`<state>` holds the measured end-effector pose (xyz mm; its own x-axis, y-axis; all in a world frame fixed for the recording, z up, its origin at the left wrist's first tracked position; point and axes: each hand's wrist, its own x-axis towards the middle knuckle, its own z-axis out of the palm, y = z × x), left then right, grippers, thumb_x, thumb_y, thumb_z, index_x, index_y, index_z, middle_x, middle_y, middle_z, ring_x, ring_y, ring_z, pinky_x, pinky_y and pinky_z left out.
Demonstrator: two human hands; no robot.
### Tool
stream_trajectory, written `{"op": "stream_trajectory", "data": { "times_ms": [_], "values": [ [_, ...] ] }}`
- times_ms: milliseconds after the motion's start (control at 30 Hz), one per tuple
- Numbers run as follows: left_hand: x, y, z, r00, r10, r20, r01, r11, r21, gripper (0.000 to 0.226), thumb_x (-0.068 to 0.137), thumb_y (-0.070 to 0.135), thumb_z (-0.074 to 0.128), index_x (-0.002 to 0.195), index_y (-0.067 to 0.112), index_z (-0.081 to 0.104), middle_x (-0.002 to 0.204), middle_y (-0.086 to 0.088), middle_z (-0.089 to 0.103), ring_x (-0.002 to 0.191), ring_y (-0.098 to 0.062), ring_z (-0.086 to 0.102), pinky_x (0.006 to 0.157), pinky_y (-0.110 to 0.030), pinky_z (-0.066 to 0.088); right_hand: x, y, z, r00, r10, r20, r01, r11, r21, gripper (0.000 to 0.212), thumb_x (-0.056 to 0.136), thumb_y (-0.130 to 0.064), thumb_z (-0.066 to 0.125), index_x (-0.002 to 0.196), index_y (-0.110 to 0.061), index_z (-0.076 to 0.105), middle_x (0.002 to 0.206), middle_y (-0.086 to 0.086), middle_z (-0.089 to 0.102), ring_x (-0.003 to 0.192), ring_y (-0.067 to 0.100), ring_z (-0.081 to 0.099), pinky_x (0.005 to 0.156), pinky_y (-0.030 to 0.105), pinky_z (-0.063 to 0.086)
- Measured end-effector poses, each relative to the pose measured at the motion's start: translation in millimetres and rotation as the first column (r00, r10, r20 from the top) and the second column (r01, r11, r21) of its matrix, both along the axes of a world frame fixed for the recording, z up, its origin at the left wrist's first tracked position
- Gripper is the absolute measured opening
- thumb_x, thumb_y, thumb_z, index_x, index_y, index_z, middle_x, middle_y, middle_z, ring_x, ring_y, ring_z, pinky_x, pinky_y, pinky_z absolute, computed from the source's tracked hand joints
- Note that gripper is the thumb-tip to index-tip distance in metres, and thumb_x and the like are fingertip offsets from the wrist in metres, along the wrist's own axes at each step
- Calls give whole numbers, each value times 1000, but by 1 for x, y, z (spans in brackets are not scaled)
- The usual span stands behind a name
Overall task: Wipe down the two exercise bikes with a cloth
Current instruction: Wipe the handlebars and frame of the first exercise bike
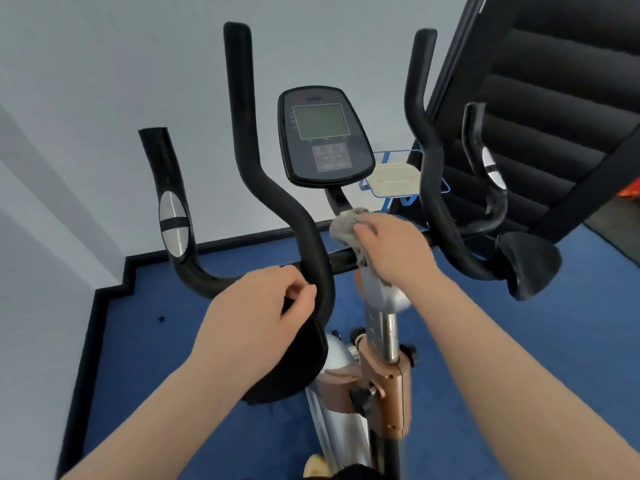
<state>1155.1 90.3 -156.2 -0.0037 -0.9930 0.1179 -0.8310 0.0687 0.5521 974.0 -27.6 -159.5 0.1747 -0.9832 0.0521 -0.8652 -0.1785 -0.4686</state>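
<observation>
An exercise bike stands right in front of me, with black curved handlebars [242, 140], a dark console [323, 136] on a stalk and a silver and copper stem [388, 334]. My right hand [391, 247] grips a crumpled grey cloth [346, 226] and presses it on the handlebar crossbar just below the console stalk. My left hand [263, 306] holds the left handlebar bend beside a black elbow pad [294, 368], fingers curled round it. A second elbow pad [530, 268] sits at the right end. Only this one bike is in view.
A large black padded machine [554, 98] leans in on the right. Behind the bike a small blue-framed stand holds a pale board [394, 178]. Blue carpet [156, 341] with black skirting meets a white wall on the left and ahead.
</observation>
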Motion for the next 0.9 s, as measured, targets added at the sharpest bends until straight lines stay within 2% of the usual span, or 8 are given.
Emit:
{"op": "stream_trajectory", "data": {
  "times_ms": [133,233,333,433,500,600,767,900],
  "values": [
    [-1,0,2,998,30,58,-29,999,-14,32,86,59,33,84,37,57,83,23,59,82,9,51,57,-13,32,37,-36,9,947,59,-317,-24,993,112,33,97,-16,42,125,-22,57,116,5,62,104,25,57,74,31,41],
    [0,0,0,998,37,48,-36,999,-17,34,86,60,32,86,36,57,85,21,60,81,5,52,62,-13,39,14,-9,2,969,81,-235,-89,996,-22,30,97,-22,39,116,-29,61,91,-7,59,82,16,52,55,26,30],
    [-1,0,-1,998,37,59,-35,999,-29,33,86,60,32,87,37,56,85,21,59,82,4,52,64,-13,40,-2,-11,5,994,68,-84,-65,997,30,32,101,-32,35,124,-31,58,101,-6,62,89,17,53,67,32,37],
    [-2,0,-2,994,49,94,-46,998,-32,33,87,59,31,86,36,55,84,19,59,81,2,52,61,-13,38,21,-35,5,955,96,-281,-61,989,132,35,100,-25,36,131,-24,53,120,8,62,106,27,55,74,33,36],
    [-2,0,-2,994,51,93,-49,998,-30,34,87,60,30,86,36,55,85,19,59,82,2,52,63,-13,39,29,-31,2,929,88,-360,-68,995,68,31,97,-18,39,124,-21,54,116,7,62,99,25,54,72,33,36],
    [-2,1,-2,994,45,104,-42,998,-37,36,87,60,27,87,36,55,86,19,59,84,1,52,65,-14,41,20,-27,-3,933,71,-353,-51,997,66,25,96,-19,39,117,-17,53,109,6,61,89,23,51,69,35,39],
    [-3,1,-2,991,56,120,-51,998,-42,36,88,60,28,86,36,54,85,18,58,83,0,52,64,-13,38,52,-64,2,951,46,-307,23,976,215,38,99,-19,37,134,-7,42,126,18,54,113,37,54,80,39,39],
    [-1,1,-2,996,57,72,-55,998,-35,35,86,61,30,86,36,55,86,19,59,83,1,53,65,-13,39,37,-63,1,900,230,-370,-117,946,303,49,98,-18,38,146,-13,33,149,12,36,127,36,44,95,41,38]
  ]
}}
